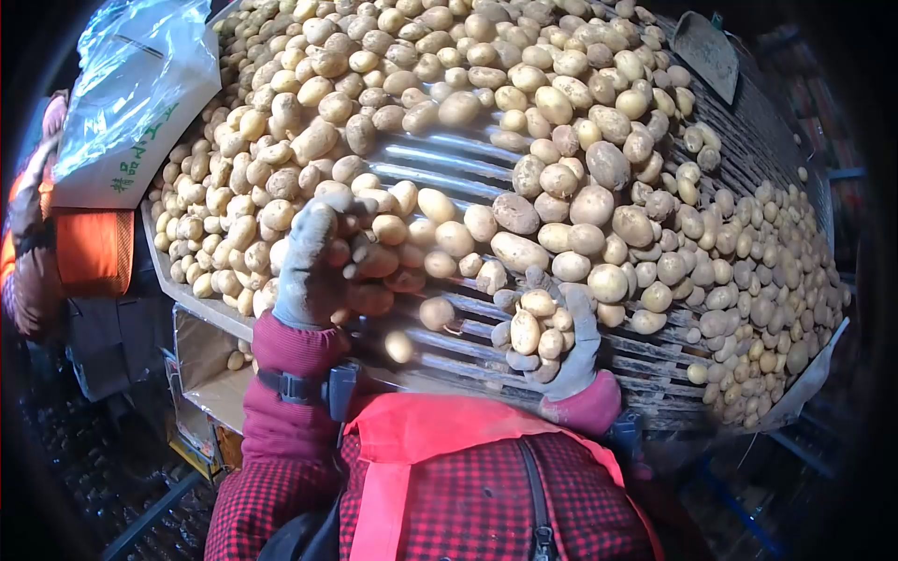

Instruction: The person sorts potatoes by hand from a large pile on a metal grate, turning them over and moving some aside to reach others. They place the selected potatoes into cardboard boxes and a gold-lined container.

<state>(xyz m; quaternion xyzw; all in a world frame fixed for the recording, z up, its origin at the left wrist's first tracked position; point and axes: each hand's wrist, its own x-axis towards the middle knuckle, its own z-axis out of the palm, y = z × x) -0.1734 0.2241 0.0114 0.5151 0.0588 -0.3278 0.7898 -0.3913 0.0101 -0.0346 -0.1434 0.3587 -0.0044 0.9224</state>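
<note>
Many potatoes (608,165) are heaped on a sorting table of metal slats (440,166). Dusty gloves cover both my hands. My left hand (313,252) is at the near left of the heap, its fingers apart and stretched against several potatoes. Part of those fingers is in shadow. Cupped palm up over the slats, my right hand (572,341) has its fingers curled round several small potatoes (526,330). Between the hands, a single potato (398,347) lies on the slats, with another potato (437,313) just beyond it.
A white carton (140,150) lined with clear plastic stands at the left rim, near another person's arm (33,224). An open cardboard box (210,360) sits below the table's left edge. A dirty scoop-like plate (705,56) lies at the far right.
</note>
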